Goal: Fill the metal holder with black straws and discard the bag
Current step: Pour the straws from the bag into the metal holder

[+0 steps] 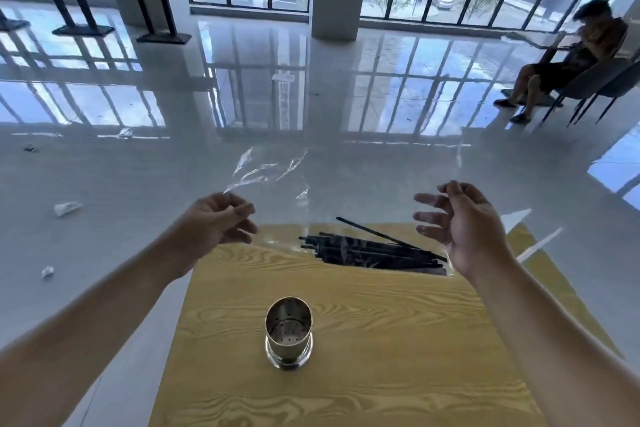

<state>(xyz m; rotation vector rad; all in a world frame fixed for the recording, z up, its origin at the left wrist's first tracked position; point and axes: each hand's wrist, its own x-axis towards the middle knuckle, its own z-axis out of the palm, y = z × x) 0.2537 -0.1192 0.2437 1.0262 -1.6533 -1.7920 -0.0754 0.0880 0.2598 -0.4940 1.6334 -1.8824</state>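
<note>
On the glossy floor at far left lie a few scraps of crumpled white paper (67, 208). The left hand (216, 222) reaches forward from a bare, outstretched forearm, palm turned inward, its fingers curled with thumb and forefinger pinched on the left upper edge of a clear plastic bag (277, 180). The bag is stretched wide in the air between both hands, above the far edge of the yellow wood-grain table (381, 374). Near the middle of the table, closer to the camera and well apart from the bag, stands the metal holder (289, 331), upright on its round base, its perforated bottom visible and with no straws inside. Inside the bag's lower right part lies a bundle of black straws (370, 251), roughly horizontal, one straw angled up and away from the rest. The right hand (464, 222) is raised at the bag's right edge, palm facing left; thumb and forefinger meet at the top on the plastic, while the other fingers are spread and loosely bent. At far right, a person (568, 59) sits on a chair by the windows.
</note>
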